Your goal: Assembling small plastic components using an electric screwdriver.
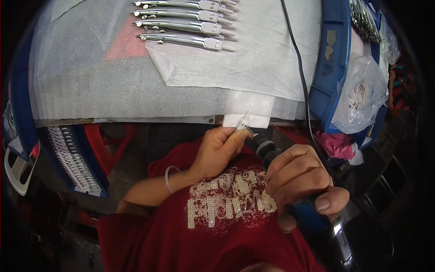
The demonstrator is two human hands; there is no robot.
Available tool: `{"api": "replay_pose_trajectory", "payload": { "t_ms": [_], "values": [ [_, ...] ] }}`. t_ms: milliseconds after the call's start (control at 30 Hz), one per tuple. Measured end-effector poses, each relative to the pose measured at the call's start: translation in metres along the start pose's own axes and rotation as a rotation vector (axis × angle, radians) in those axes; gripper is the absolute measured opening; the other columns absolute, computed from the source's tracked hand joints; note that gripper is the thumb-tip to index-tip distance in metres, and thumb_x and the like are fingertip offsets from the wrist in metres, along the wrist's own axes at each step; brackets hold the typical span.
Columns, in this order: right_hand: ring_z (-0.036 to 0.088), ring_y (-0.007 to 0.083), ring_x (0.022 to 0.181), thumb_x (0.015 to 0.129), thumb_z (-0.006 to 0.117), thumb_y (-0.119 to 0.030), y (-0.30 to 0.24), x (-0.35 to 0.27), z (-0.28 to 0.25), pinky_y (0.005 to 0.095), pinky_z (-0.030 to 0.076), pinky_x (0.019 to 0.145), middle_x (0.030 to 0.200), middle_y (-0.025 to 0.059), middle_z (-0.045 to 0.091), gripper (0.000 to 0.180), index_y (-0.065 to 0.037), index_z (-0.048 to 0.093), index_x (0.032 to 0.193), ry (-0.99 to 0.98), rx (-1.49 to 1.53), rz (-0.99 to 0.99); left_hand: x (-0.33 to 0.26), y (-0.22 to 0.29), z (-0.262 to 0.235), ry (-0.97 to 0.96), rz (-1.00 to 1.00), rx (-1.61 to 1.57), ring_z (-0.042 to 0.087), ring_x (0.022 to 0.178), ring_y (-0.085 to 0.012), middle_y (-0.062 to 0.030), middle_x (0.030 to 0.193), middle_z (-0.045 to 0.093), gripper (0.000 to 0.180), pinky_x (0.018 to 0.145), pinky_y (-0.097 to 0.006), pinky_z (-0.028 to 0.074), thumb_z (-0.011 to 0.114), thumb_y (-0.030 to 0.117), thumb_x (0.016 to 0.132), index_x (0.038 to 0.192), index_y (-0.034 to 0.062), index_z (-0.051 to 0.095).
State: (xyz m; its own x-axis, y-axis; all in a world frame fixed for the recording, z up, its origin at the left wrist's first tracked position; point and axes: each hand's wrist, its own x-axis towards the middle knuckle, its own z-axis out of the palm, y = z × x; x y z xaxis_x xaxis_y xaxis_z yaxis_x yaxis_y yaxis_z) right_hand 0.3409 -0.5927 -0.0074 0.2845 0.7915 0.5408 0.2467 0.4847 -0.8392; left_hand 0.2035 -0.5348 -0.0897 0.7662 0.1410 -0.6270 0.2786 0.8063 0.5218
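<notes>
My left hand [216, 150] is closed at the table's near edge. Between its thumb and fingers is a small drawing compass [243, 123], its pale handle end pointing away from me; the fingers hide the rest. Wrapped around an electric screwdriver [266, 148] with a dark nose and a blue body is my right hand [301, 177]. The driver's bit meets the compass head from the right, beside my left fingertips. Under the compass head lies a white pad [260, 121] on the table edge.
Several finished-looking silver compasses [181, 40] lie in a row on the foam-covered table [113, 99]. A black cable [299, 59] runs down its right side. Blue bins [328, 68] stand at right, with a clear plastic bag [360, 95]. Another bin of metal parts [74, 156] sits lower left.
</notes>
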Motion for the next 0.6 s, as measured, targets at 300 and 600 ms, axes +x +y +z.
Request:
{"api": "replay_pose_trajectory", "payload": {
  "t_ms": [300, 600],
  "values": [
    [0.062, 0.0246, 0.057, 0.069, 0.079, -0.007, 0.004, 0.001, 0.011, 0.0322, 0.050, 0.046, 0.077, 0.0135, 0.059, 0.044, -0.005, 0.045, 0.098, 0.128, 0.106, 0.016, 0.000, -0.004, -0.002, 0.012, -0.003, -0.028, 0.043, 0.056, -0.0016, 0.0048, 0.062, 0.052, 0.023, 0.049, -0.019, 0.035, 0.055, 0.018, 0.096, 0.093, -0.0009, 0.067],
    [0.061, 0.0170, 0.059, 0.082, 0.072, -0.023, -0.003, 0.005, 0.000, 0.0278, 0.051, 0.052, 0.076, 0.0049, 0.059, 0.048, -0.009, 0.036, 0.111, -0.089, -0.049, 0.067, -0.002, -0.007, -0.002, 0.021, 0.025, 0.002, 0.044, 0.055, -0.0018, 0.0042, 0.062, 0.052, 0.025, 0.048, -0.019, 0.035, 0.055, 0.020, 0.095, 0.088, -0.0009, 0.067]
  ]
}}
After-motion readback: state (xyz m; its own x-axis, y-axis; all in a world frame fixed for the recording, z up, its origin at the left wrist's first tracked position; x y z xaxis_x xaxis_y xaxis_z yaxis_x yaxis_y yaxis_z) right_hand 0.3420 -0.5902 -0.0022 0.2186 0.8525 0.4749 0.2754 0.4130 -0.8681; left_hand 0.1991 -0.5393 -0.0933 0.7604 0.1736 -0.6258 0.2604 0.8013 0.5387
